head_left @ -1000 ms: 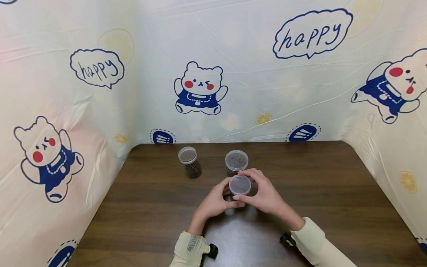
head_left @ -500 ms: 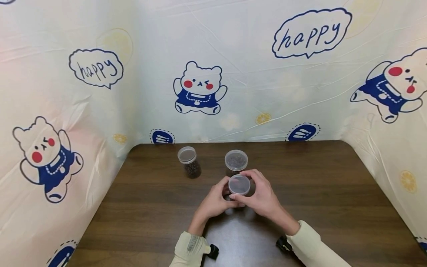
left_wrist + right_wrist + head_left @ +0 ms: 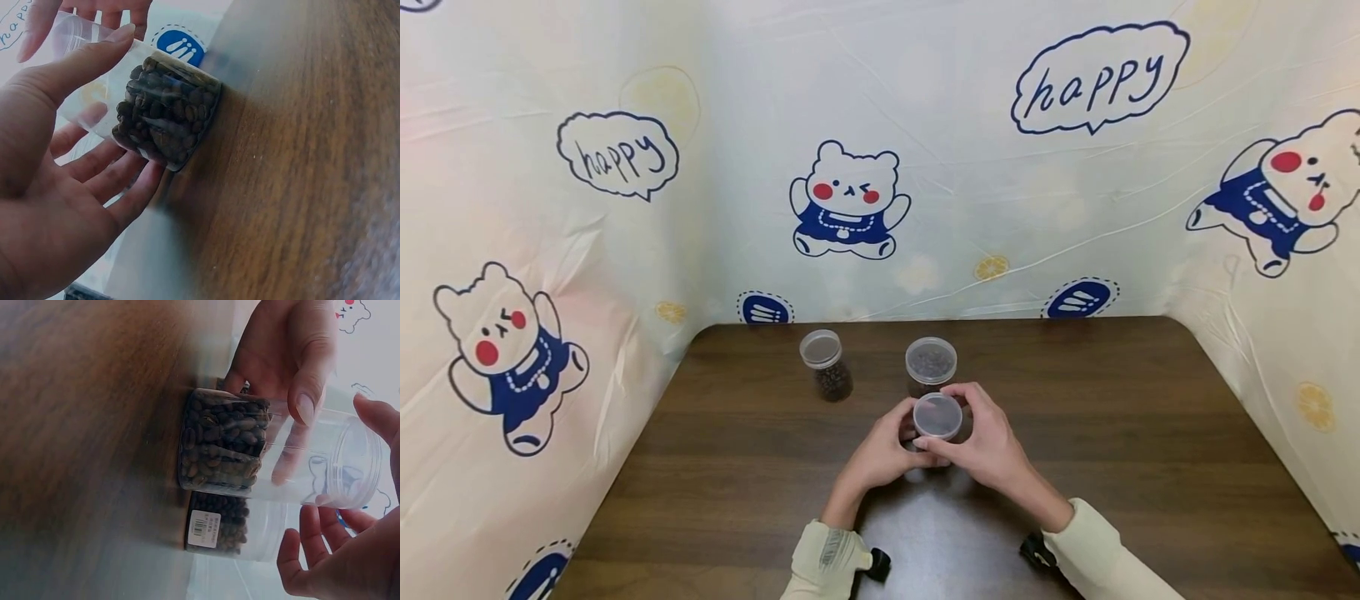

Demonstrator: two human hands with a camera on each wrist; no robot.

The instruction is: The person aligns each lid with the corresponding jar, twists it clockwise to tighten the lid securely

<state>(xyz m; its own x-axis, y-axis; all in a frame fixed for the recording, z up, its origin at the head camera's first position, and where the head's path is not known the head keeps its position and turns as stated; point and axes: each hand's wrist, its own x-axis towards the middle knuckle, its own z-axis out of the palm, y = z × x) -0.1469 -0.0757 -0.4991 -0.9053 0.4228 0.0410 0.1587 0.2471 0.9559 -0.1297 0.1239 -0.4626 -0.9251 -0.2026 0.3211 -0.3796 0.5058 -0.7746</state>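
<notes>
A clear plastic jar of coffee beans [image 3: 165, 106], about half full, stands upright on the table. My left hand [image 3: 880, 450] grips its body low down, thumb on the near side and fingers on the far side. At the top, my right hand [image 3: 996, 442] holds the clear screw lid [image 3: 937, 415] by its rim between thumb and fingers. The lid sits on the jar. In the right wrist view the jar's bean-filled lower part [image 3: 225, 440] and the bare upper wall show plainly.
Just behind stands a second lidded jar [image 3: 931, 360], with a white barcode label [image 3: 204, 529] low on its side. A third, narrower jar [image 3: 826, 365] of dark beans is to the left. A printed cloth [image 3: 970, 167] hangs behind the brown table [image 3: 737, 492].
My right hand and forearm have shifted slightly to the left, the thumb moving a little along the lid's rim. The left hand and the other jars stay where they were.
</notes>
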